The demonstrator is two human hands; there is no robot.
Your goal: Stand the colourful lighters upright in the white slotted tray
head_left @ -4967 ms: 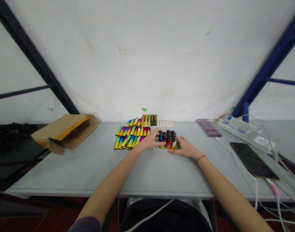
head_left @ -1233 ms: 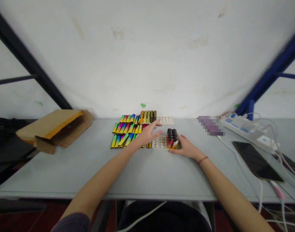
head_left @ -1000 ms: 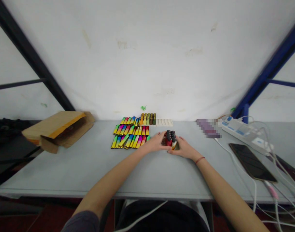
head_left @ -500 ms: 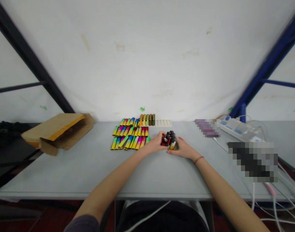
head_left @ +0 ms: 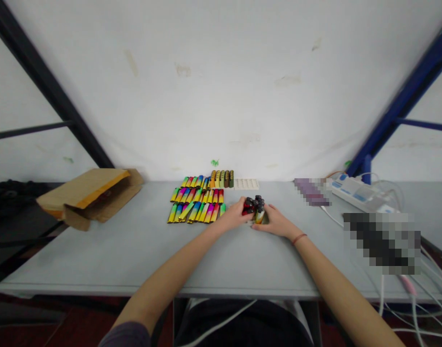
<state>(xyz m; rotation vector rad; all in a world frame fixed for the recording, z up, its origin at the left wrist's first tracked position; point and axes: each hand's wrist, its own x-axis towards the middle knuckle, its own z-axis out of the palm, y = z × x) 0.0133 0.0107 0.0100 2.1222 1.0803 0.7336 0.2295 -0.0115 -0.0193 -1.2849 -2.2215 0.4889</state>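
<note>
Both hands are around a cluster of small black-topped tubes [head_left: 257,201] near the middle of the table; their exact kind is too small to tell. My left hand [head_left: 236,213] closes on the left side, where red bodies show. On the right side my right hand [head_left: 276,221] is curved with its thumb below, gripping tubes with a yellow and white body among them. The fingertips behind the cluster are hidden. Left of the hands lie rows of shiny rainbow-coloured flat tubes [head_left: 197,212]. Behind them stands a block of gold-topped tubes [head_left: 222,179] beside a white tray with holes [head_left: 247,184].
An open brown cardboard box [head_left: 87,195] lies on the left of the grey table [head_left: 221,262]. To the right are a blurred purple item [head_left: 311,192], a white power strip [head_left: 361,193], a blurred dark item [head_left: 380,243] and loose white cables. A wall stands behind.
The black tops between my hands have shifted slightly and lean more apart. My hands stay in nearly the same place; the whole view has moved a little.
</note>
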